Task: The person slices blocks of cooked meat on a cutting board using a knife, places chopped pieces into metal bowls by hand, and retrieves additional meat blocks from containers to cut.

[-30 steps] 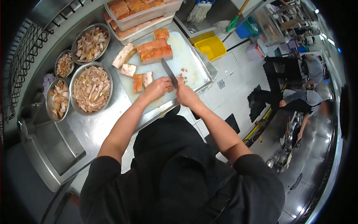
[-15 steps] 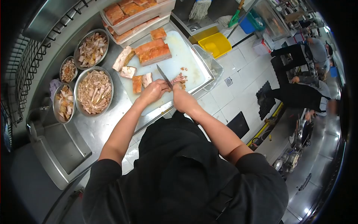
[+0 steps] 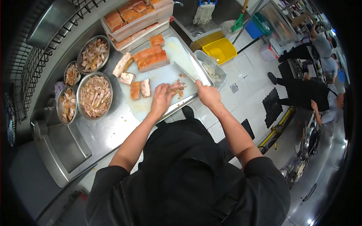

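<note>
My right hand (image 3: 208, 95) is closed round the handle of a kitchen knife (image 3: 185, 71), held near the board's right edge with its blade pointing up and left. My left hand (image 3: 162, 98) is low over the white cutting board (image 3: 175, 47), fingers bent and thumb apart, at the left side of a small heap of chopped meat (image 3: 176, 86). Left of that hand lie two short pieces of roast pork (image 3: 144, 88). Farther up the board are a large browned slab (image 3: 152, 60), a smaller block (image 3: 157, 40) and pale cut strips (image 3: 123, 64).
Metal bowls of cut meat (image 3: 95, 95) line the left of the steel counter (image 3: 124, 130). Stacked plastic tubs of pork (image 3: 139, 22) stand behind the board. A clear bin (image 3: 217, 73) and yellow bucket (image 3: 220, 51) are at right. Co-workers (image 3: 315, 90) stand farther right.
The knife has moved away from the chopped meat, to the right with my right hand. My left hand has shifted slightly down and left of the heap. The view has moved a little.
</note>
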Demonstrator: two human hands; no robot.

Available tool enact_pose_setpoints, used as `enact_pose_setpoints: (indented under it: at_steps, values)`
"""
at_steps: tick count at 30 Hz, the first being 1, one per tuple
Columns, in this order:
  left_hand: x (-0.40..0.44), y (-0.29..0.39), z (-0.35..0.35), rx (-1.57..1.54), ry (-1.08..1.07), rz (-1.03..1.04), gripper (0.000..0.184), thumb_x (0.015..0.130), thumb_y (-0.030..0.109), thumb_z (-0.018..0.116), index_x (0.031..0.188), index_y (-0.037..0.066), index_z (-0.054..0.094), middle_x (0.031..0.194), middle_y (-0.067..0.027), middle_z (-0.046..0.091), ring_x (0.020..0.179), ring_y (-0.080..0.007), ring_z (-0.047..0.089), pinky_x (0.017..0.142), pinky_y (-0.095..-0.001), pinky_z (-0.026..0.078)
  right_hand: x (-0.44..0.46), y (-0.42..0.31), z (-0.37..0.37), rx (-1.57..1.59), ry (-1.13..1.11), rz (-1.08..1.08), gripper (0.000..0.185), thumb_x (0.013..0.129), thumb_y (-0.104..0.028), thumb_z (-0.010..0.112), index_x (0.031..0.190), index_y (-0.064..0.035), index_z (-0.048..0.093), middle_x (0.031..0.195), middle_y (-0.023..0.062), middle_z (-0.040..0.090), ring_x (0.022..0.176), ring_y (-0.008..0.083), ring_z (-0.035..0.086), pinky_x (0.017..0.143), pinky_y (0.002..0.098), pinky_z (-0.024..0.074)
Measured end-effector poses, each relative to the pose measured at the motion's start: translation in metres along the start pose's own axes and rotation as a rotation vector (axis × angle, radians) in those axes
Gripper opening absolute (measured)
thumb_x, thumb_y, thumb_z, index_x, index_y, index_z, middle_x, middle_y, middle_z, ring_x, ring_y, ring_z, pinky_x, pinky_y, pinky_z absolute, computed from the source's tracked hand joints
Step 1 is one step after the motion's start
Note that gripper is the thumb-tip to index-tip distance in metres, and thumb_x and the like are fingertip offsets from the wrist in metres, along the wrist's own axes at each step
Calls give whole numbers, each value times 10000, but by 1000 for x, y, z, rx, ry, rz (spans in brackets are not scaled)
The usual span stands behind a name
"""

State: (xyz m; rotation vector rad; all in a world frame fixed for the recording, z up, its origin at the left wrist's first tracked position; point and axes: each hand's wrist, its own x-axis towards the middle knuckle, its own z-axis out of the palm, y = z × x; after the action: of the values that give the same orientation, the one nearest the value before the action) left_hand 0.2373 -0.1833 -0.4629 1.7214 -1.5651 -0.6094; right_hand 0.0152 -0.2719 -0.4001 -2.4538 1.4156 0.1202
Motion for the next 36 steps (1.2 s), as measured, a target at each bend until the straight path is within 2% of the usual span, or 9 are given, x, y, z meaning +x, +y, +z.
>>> enact_pose_setpoints:
  at_steps: [4, 10, 14, 21, 25, 28, 29, 32, 36]
  values:
    - [-4, 17, 22, 396, 38, 38, 1252, 640, 688, 812, 1528, -23, 291, 1525, -296, 348, 1428, -434, 335, 1148, -542, 299, -7, -7, 10, -26, -48, -133, 180, 934, -118, 504, 1108, -85, 476, 744, 189, 714, 723, 396, 725, 635, 527, 563]
    - [12, 18, 35, 440, 101, -59, 1111, 768, 671, 722, 1525, -34, 319, 1541, -255, 388, 1472, -385, 319, 1169, -504, 278, 1, 16, 4, 330, -125, -195, 186, 968, -159, 527, 1099, -46, 457, 770, 267, 688, 730, 465, 689, 642, 577, 528]
    - [21, 23, 49, 454, 115, -84, 911, 854, 567, 711, 1488, -16, 412, 1523, -233, 444, 1461, -383, 358, 1189, -502, 266, -1, 77, 24, 994, -461, 102, 444, 1018, -239, 544, 1353, 32, 433, 601, 91, 568, 418, 166, 555, 396, 349, 444]
    - [34, 45, 83, 371, 411, -311, 640, 981, 398, 609, 1438, -32, 484, 1511, -264, 450, 1442, -411, 380, 1186, -498, 299, -12, 15, 27, 991, -627, -39, 296, 1009, -194, 525, 1172, 46, 465, 777, 219, 642, 482, 288, 611, 488, 431, 506]
    - [43, 48, 71, 86, 739, -403, 430, 1022, 230, 576, 1365, -30, 560, 1395, -288, 549, 1306, -382, 546, 1053, -406, 464, -1, -10, 29, 820, -529, -225, 247, 981, -142, 514, 1134, 43, 453, 829, 298, 663, 643, 440, 663, 642, 547, 530]
    - [61, 47, 62, -776, 1161, -488, 336, 1044, 255, 552, 1218, -24, 621, 1057, -150, 677, 989, -256, 671, 899, -325, 538, -8, -33, -21, 419, -445, -292, 258, 937, -83, 515, 1118, 62, 400, 783, 361, 645, 759, 559, 629, 706, 635, 475]
    - [66, 42, 53, -790, 1161, -477, 336, 1044, 255, 552, 1218, -24, 621, 1057, -150, 677, 989, -256, 671, 899, -325, 538, -8, -40, -41, 409, -433, -289, 258, 937, -83, 515, 1118, 62, 400, 783, 361, 645, 759, 559, 629, 706, 635, 475]
    - [68, 19, 24, -2072, 965, -520, 297, 1024, 287, 542, 1008, 5, 636, 1101, -164, 685, 1061, -314, 665, 962, -419, 571, -11, -54, -83, 324, -311, -277, 257, 946, -97, 527, 1116, 43, 394, 728, 316, 648, 691, 531, 634, 663, 620, 477]
    - [66, 11, -7, -2334, 732, -580, 300, 1004, 291, 571, 1025, -2, 628, 1111, -204, 676, 1037, -360, 669, 885, -430, 595, -6, -45, -91, 460, -138, -217, 275, 957, -134, 542, 1150, 27, 431, 681, 292, 629, 662, 508, 637, 605, 594, 486]
